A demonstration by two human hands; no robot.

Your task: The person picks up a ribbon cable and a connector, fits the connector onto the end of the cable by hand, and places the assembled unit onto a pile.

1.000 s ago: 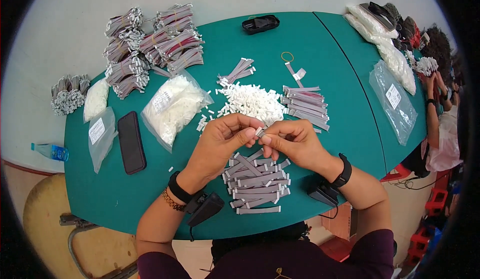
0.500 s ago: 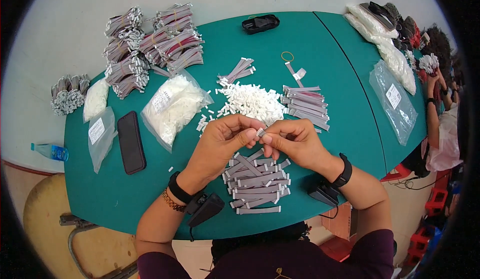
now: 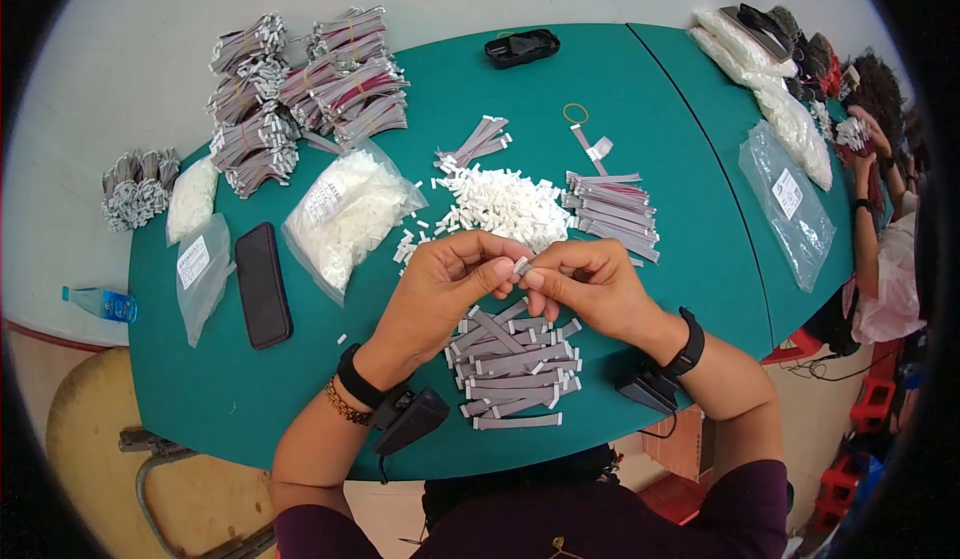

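My left hand (image 3: 447, 289) and my right hand (image 3: 588, 286) meet above the green table (image 3: 680, 139), fingertips together. Between them they pinch a small white connector (image 3: 521, 266) on the end of a short grey ribbon cable, most of it hidden by my fingers. Right below my hands lies a pile of several grey ribbon cables (image 3: 512, 366). Just beyond my hands is a heap of loose white connectors (image 3: 500, 202). To its right sits another stack of grey ribbon cables (image 3: 612, 212).
A black phone (image 3: 262, 284) and plastic bags of white parts (image 3: 345, 215) lie to the left. Bundled cables (image 3: 300, 89) are stacked at the far left. A black device (image 3: 521, 48) sits at the far edge. Another person's arm (image 3: 868, 219) works at the right.
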